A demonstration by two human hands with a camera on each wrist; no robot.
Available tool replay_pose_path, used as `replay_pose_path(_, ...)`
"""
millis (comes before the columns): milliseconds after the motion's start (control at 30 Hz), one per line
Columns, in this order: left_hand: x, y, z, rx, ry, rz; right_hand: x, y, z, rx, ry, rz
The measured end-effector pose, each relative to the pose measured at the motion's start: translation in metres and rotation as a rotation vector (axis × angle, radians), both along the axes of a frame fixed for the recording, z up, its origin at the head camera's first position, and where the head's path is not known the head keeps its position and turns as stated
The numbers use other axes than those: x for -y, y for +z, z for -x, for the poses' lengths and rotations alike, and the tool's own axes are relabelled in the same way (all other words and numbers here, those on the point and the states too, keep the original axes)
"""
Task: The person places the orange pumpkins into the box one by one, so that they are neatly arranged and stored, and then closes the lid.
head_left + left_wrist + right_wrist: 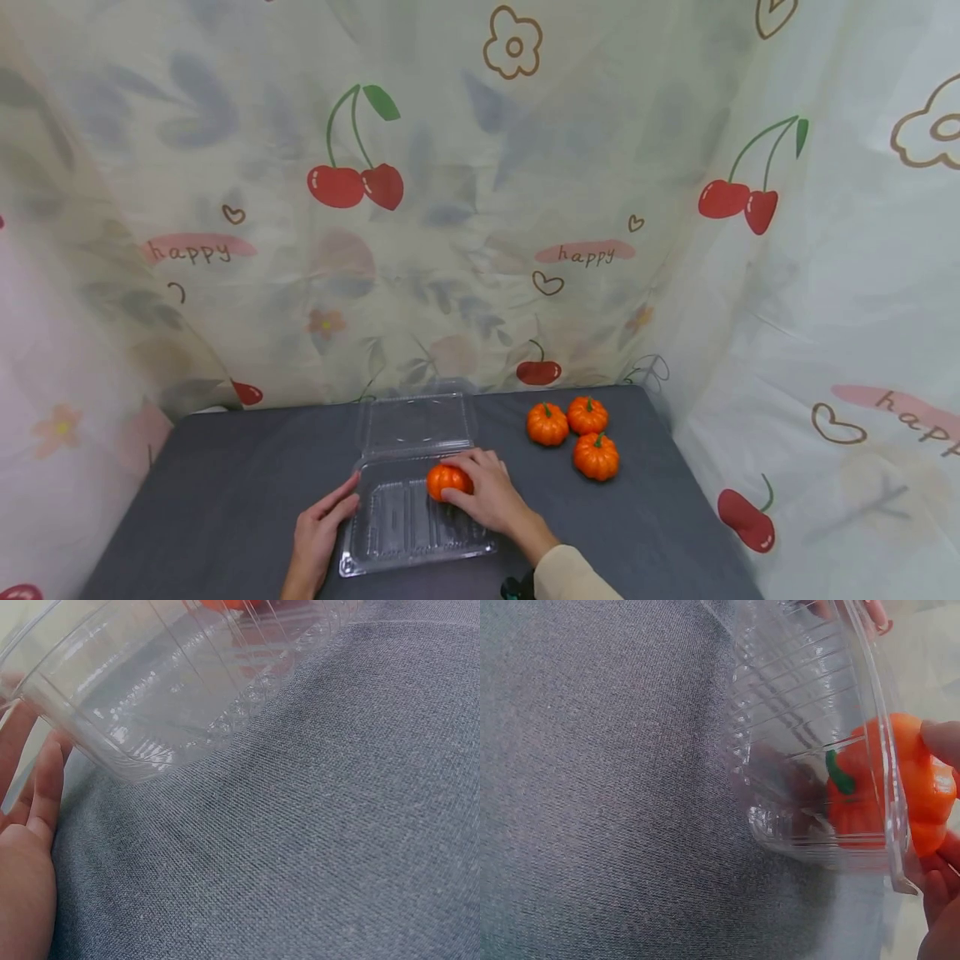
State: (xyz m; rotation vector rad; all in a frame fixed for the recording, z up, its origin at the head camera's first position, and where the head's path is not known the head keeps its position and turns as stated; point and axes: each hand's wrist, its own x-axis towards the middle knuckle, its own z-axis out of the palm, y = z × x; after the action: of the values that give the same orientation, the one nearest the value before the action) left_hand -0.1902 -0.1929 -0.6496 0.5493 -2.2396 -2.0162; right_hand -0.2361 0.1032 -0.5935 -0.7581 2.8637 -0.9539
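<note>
In the head view, a small orange pumpkin point(444, 482) is pinched between the thumb and fingers of my right hand point(487, 492). It is over the right part of a clear plastic clamshell box point(401, 546), whose lid point(416, 422) lies folded back. Seen from the right wrist, the pumpkin point(926, 791) is partly below the box rim, its green stem turned toward the inside. My left hand point(318, 529) touches the box's left side with fairly straight fingers. From the left wrist, its fingertips point(51, 761) rest against the outer wall point(97, 739).
Three more orange pumpkins stand grouped at the back right: one left point(547, 424), one behind point(587, 414), one in front point(596, 457). Dark grey cloth point(232, 483) covers the table. A printed curtain point(442, 275) hangs along the back and both sides.
</note>
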Motion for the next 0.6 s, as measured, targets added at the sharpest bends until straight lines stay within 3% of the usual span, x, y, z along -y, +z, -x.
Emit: replay_pose_path(600, 0.0008, -0.0026, 0.0007, 0.014, -0.002, -0.021, -0.0051, 0.0037, -0.0010, -0.011, 0.052, 0.054)
